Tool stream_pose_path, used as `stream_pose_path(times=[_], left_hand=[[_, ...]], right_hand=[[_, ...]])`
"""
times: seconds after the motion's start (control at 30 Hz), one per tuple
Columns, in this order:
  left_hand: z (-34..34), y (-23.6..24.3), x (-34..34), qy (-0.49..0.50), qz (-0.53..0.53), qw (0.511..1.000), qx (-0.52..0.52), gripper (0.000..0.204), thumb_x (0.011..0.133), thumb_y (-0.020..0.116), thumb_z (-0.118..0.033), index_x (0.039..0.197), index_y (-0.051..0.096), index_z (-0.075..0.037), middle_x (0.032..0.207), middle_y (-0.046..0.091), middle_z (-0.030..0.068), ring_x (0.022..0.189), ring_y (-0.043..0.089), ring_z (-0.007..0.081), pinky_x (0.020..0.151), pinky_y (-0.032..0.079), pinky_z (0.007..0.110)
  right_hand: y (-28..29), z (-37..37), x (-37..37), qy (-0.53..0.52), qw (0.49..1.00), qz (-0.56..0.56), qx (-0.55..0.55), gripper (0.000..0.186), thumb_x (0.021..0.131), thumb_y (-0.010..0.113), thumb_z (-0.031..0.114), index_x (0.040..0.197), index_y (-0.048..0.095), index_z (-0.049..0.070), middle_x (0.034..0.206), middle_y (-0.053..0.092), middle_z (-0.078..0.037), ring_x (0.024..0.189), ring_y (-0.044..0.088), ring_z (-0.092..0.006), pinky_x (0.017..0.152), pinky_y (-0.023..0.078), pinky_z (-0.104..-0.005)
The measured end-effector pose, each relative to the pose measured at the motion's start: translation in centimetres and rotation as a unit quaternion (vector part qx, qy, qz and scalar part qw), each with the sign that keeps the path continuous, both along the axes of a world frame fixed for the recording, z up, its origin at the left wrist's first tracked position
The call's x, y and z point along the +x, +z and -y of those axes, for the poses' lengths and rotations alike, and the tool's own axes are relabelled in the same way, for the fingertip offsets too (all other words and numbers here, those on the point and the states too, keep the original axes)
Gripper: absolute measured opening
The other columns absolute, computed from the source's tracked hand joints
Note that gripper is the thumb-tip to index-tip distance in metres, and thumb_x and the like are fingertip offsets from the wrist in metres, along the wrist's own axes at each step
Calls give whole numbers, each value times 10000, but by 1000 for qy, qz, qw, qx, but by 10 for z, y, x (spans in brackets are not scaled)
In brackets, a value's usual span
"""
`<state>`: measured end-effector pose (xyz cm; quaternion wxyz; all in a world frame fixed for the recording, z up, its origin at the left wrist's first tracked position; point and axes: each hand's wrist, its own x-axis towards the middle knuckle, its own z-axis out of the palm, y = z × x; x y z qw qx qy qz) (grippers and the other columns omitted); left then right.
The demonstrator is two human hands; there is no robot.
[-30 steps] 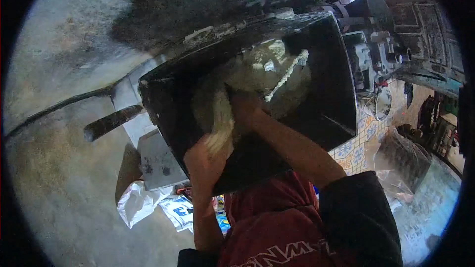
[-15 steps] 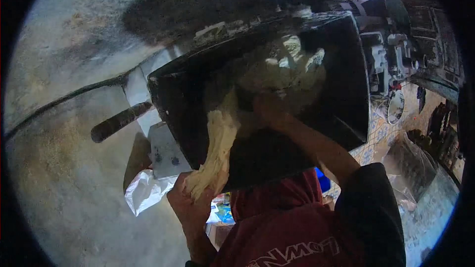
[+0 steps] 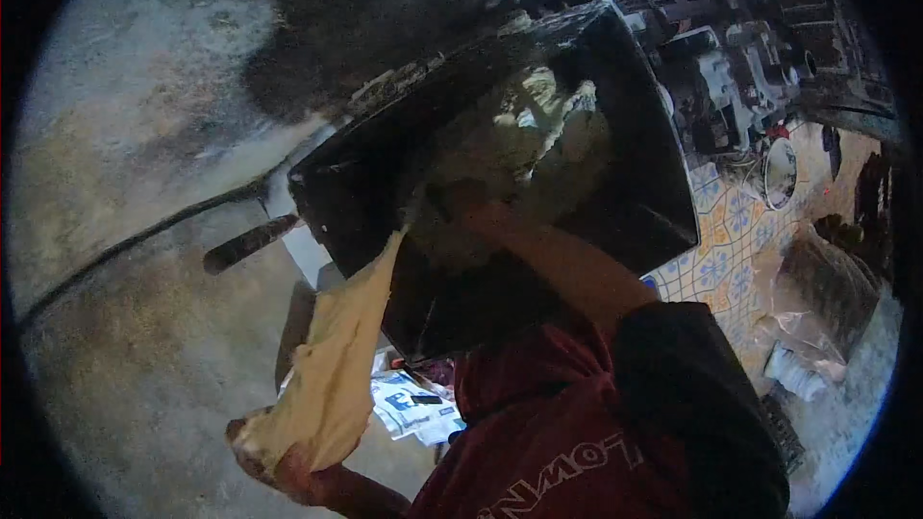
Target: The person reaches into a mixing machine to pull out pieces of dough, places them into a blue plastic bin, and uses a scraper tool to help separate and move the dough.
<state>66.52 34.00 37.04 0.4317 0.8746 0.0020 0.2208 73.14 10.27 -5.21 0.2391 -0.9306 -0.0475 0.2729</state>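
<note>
A long, pale slab of dough (image 3: 341,336) stretches out over the near left edge of a dark, deep rectangular trough (image 3: 625,183). Its lower end lies in my left hand (image 3: 298,466), whose fingers wrap round it outside the trough. My right hand (image 3: 471,211) is down inside the trough, close to the dough's upper end. Deep shadow hides its fingers, so its grip does not show. Farther back in the trough, more dough (image 3: 558,115) lies in a lump, with bright patches of light across its top.
A dark cylindrical handle (image 3: 250,243) sticks out left of the trough. Machine parts (image 3: 731,86) stand at the right, above a patterned tile floor (image 3: 716,221). A clear plastic bag (image 3: 817,298) sits farther right. Printed white packaging (image 3: 409,404) lies below the trough.
My left hand has moved down and left, drawing the dough farther out over the trough's edge. My right hand has shifted slightly left inside. The view has tilted.
</note>
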Motion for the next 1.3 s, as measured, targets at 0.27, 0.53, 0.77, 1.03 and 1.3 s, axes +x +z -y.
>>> stream_pose_path(times=[0.27,0.53,0.77,1.03,1.3], left_hand=[[26,75,31,-62,205,976,42,586,638,780,-299,1098,563,-9,1136,555,226,1052,575,347,912,459,426],[204,73,18,-566,-9,820,85,695,580,823,-272,1174,580,-4,1171,554,244,1070,582,389,912,471,429],[354,49,-115,-894,-83,418,138,701,611,810,-234,1230,581,4,1231,527,250,1116,563,402,906,483,443],[456,-135,-373,-936,-299,174,61,770,687,746,-152,1357,413,28,1336,451,231,1225,476,344,995,407,395],[453,-548,-643,-637,-759,120,52,696,774,650,-174,1381,382,32,1316,496,125,1216,472,240,1023,361,325]], right_hand=[[251,152,-60,15,990,125,-62,295,860,608,232,1058,598,13,907,665,-157,854,656,-330,709,530,-414],[365,211,-235,-451,878,142,77,244,870,583,200,1030,553,19,791,607,-238,809,607,-418,677,457,-482],[362,182,-488,-835,543,78,41,261,887,571,215,1022,543,-6,734,625,-196,663,615,-334,615,465,-418],[211,32,-719,-948,314,-55,-4,305,852,581,210,1041,539,-26,821,636,-232,785,620,-408,680,473,-436],[-11,-101,-812,-959,154,-220,90,335,854,533,155,1134,550,-27,707,619,-217,570,624,-301,535,472,-413]])
